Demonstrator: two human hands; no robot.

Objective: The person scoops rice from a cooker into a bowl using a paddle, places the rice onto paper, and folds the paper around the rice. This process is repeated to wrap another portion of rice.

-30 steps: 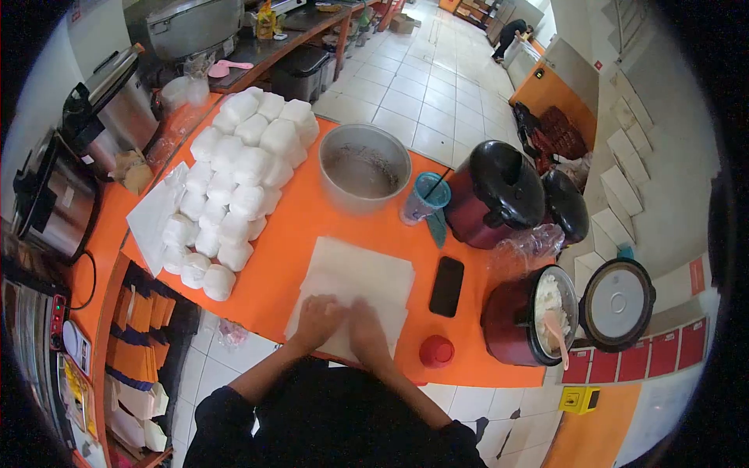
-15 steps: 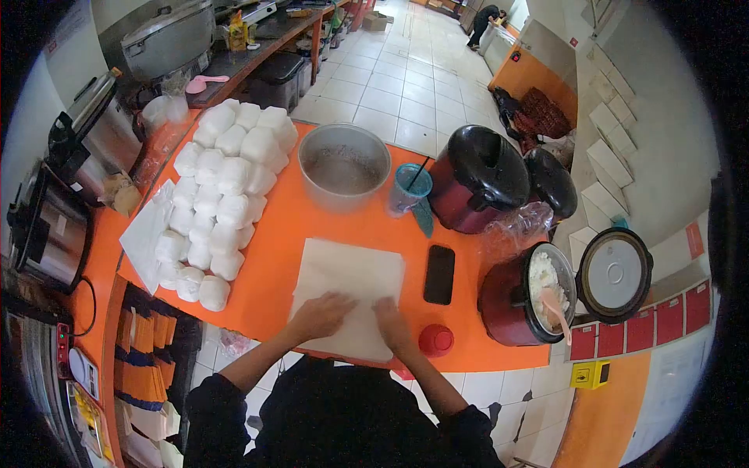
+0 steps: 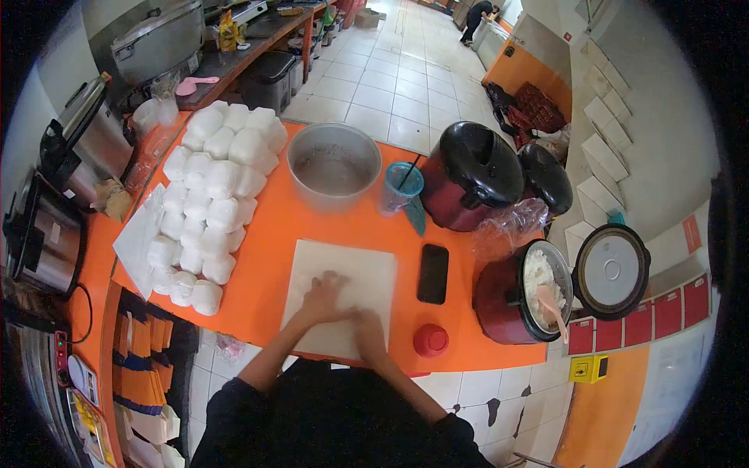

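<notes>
A stack of pale paper sheets lies on the orange table in front of me. My left hand rests flat on the middle of the paper, its fingers spread. Close beside it, over the paper's lower right part, is my right hand, smeared by motion, so its fingers cannot be made out. A black phone and a red round container lie to the right of the paper. Beyond its far edge stands a grey metal pot.
White wrapped bundles are piled at the left. A blue cup stands near a lidded dark red cooker. At the right, an open rice cooker holds white rice and a pink scoop. Another person stands far back.
My left hand has slid forward on the paper. My right hand has moved left from the paper's right edge, closer to my left hand. The sheets' left edges look more even.
</notes>
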